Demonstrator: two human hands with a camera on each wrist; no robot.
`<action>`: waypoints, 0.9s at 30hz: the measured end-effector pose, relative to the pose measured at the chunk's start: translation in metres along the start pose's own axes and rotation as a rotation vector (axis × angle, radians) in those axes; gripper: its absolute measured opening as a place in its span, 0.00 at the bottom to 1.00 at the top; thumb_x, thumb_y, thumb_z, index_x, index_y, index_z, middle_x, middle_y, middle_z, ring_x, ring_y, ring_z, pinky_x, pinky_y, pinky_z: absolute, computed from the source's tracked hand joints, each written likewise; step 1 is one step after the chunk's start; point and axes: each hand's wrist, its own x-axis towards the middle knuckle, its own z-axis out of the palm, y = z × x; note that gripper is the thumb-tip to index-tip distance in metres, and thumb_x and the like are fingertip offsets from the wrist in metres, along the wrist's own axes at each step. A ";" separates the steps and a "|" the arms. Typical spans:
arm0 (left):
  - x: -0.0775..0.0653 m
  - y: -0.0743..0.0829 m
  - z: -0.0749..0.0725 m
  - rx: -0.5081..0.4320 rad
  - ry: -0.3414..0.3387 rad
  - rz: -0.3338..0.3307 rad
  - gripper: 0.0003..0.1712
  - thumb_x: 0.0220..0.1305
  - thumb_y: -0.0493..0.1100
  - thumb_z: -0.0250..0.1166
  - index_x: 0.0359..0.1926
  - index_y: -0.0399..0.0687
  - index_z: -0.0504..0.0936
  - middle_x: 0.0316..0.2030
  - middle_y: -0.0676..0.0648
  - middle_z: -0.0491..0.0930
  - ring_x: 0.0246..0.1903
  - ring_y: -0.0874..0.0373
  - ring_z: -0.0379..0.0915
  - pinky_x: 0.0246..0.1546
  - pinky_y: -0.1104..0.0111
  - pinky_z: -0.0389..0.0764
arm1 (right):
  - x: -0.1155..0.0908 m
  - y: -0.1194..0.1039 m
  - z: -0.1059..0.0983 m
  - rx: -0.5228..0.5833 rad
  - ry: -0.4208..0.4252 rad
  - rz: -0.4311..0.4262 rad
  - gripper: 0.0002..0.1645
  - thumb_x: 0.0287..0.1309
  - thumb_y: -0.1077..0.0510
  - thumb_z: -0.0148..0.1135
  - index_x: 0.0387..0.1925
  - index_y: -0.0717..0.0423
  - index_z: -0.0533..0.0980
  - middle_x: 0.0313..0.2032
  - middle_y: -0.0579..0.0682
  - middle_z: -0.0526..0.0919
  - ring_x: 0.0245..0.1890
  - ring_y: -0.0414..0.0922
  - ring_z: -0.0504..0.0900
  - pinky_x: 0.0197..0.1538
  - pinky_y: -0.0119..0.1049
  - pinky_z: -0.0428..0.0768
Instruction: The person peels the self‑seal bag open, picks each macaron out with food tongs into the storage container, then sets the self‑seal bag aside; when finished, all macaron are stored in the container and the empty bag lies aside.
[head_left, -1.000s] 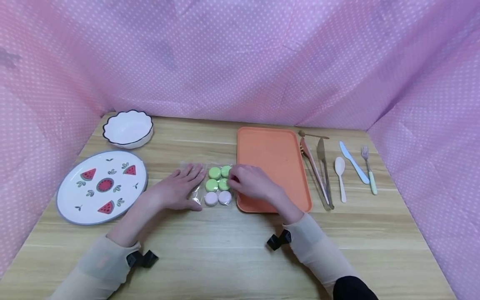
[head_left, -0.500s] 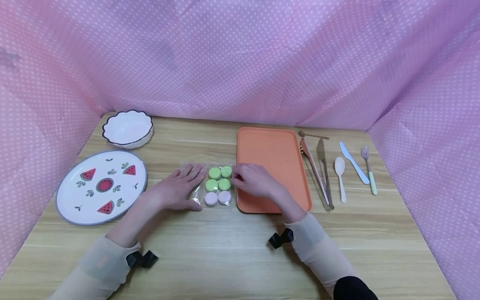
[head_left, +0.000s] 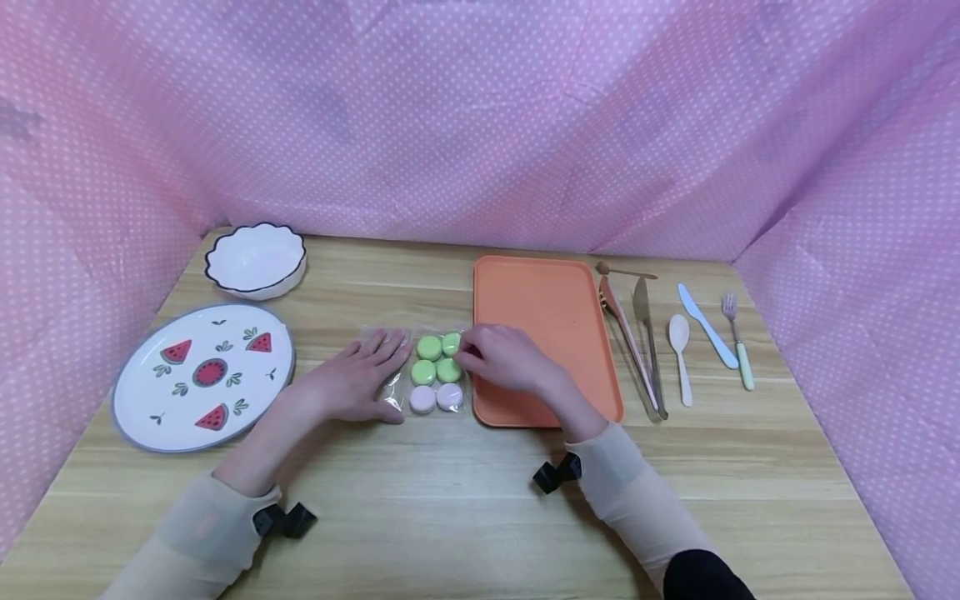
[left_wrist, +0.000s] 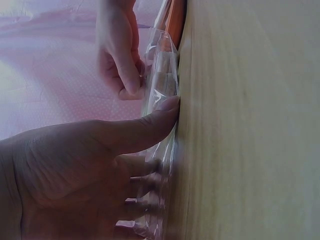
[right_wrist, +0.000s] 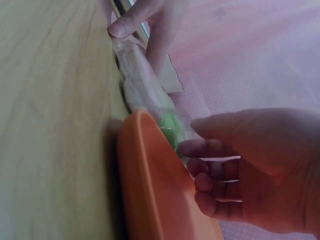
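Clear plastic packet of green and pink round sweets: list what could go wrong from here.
The clear plastic packet of green and pink round sweets is pinned flat only by the left hand; it may slide. The right hand pinches its edge beside the orange plastic tray; a pull could nudge the tray or scatter sweets.

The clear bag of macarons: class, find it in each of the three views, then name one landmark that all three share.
Head view: clear bag of macarons lies mid-table, between the left hand and right hand.
Left wrist view: seen edge-on, pinned by the left thumb.
Right wrist view: upper centre, beyond the rim of the orange tray.
Shared landmark: the orange tray, just right of the bag in the head view.
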 end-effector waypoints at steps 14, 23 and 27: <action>0.000 0.000 0.002 -0.005 0.005 -0.005 0.57 0.54 0.69 0.60 0.73 0.48 0.45 0.75 0.42 0.39 0.74 0.40 0.33 0.68 0.42 0.47 | -0.001 0.003 -0.003 0.003 0.002 0.025 0.11 0.58 0.52 0.54 0.21 0.39 0.73 0.23 0.38 0.75 0.26 0.36 0.72 0.29 0.32 0.69; 0.000 0.000 0.001 -0.009 -0.001 -0.009 0.57 0.54 0.69 0.61 0.74 0.48 0.45 0.75 0.42 0.38 0.74 0.40 0.33 0.69 0.42 0.47 | 0.000 0.004 -0.005 0.024 0.012 0.027 0.13 0.60 0.50 0.54 0.20 0.38 0.73 0.21 0.37 0.74 0.25 0.36 0.71 0.29 0.33 0.68; 0.000 0.001 0.002 0.000 0.004 -0.009 0.57 0.54 0.69 0.60 0.74 0.49 0.45 0.75 0.42 0.38 0.74 0.40 0.33 0.69 0.42 0.47 | 0.004 0.003 -0.002 0.029 0.028 0.052 0.14 0.61 0.45 0.54 0.20 0.39 0.73 0.20 0.39 0.74 0.24 0.37 0.71 0.28 0.33 0.69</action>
